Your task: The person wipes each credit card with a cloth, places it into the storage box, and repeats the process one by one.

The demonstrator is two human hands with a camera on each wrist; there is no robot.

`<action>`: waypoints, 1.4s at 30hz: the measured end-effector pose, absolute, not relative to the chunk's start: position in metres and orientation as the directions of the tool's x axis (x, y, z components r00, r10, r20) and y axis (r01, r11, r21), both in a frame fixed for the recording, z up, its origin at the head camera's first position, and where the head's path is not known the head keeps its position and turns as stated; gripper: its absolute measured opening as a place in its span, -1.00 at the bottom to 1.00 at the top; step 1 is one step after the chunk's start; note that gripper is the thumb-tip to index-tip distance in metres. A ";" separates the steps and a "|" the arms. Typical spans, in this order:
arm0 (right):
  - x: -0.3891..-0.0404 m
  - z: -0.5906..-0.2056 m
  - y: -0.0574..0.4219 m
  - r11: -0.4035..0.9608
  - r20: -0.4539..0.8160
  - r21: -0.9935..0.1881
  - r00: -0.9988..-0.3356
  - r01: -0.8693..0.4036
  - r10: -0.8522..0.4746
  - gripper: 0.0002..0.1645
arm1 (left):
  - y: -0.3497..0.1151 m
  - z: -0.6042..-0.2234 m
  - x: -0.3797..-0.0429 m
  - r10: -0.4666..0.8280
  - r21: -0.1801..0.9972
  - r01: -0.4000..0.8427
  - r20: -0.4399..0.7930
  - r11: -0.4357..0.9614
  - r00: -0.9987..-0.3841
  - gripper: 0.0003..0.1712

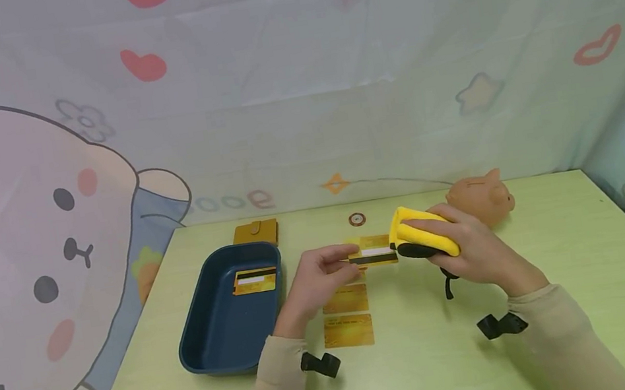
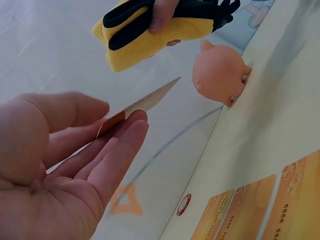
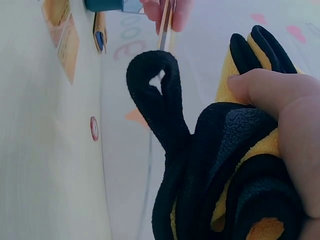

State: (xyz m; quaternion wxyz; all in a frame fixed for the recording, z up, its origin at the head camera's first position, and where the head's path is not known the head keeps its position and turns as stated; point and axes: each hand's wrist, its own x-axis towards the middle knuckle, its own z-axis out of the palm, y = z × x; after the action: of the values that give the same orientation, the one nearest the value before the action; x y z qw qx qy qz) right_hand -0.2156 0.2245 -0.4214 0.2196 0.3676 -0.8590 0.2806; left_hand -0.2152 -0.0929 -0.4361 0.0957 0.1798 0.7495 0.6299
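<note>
My left hand (image 1: 319,276) pinches a gold bank card (image 1: 372,259) between thumb and fingers. The card's dark stripe and white strip face up in the head view, and it is held above the table. To the right, my right hand (image 1: 474,247) grips a folded yellow and black cloth (image 1: 422,227) with a black loop (image 3: 172,107). In the left wrist view, a gap shows between cloth and card. Below the left hand, several gold cards (image 1: 348,331) lie in a column on the table, partly hidden by that hand and the held card.
A dark blue basin (image 1: 181,353) stands at the left with one card (image 1: 255,281) inside, stripe up. Behind it lies a brown wallet (image 1: 256,231). A round red-and-white chip (image 1: 356,219) lies near the back edge. A pink piggy bank (image 1: 477,198) stands behind my right hand.
</note>
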 end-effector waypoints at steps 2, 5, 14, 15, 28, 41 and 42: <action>-0.215 -0.422 0.223 0.573 0.578 -0.325 -0.637 -0.753 -0.510 -0.11 | -0.092 -0.437 -0.216 0.387 0.983 0.129 0.068 0.133 -0.920 -0.54; -0.215 -0.422 0.221 0.565 0.572 -0.334 -0.639 -0.754 -0.515 -0.11 | -0.091 -0.439 -0.217 0.389 0.989 0.112 0.069 0.091 -0.919 -0.45; -0.212 -0.423 0.209 0.543 0.567 -0.335 -0.625 -0.770 -0.537 -0.11 | -0.084 -0.442 -0.217 0.411 0.994 0.084 0.048 0.068 -0.910 -0.23; -0.211 -0.424 0.207 0.541 0.565 -0.336 -0.625 -0.771 -0.539 -0.10 | -0.083 -0.443 -0.216 0.413 0.994 0.078 0.041 0.072 -0.910 -0.23; -0.210 -0.432 0.187 0.507 0.554 -0.310 -0.586 -0.804 -0.591 -0.04 | -0.072 -0.439 -0.212 0.468 0.999 0.041 0.031 0.012 -0.883 -0.29; -0.205 -0.434 0.177 0.526 0.525 -0.327 -0.614 -0.785 -0.590 -0.04 | -0.072 -0.436 -0.210 0.485 0.996 0.081 0.089 -0.039 -0.870 -0.31; -0.205 -0.434 0.176 0.529 0.528 -0.324 -0.614 -0.785 -0.587 -0.04 | -0.072 -0.435 -0.210 0.481 0.995 0.087 0.098 -0.044 -0.871 -0.31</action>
State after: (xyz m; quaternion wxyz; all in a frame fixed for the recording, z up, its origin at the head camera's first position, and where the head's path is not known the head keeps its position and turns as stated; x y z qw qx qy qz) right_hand -0.2054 0.1764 -0.4339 0.1805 0.4008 -0.8554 0.2739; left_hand -0.2101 -0.0718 -0.4349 0.1424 0.2100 0.6765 0.6913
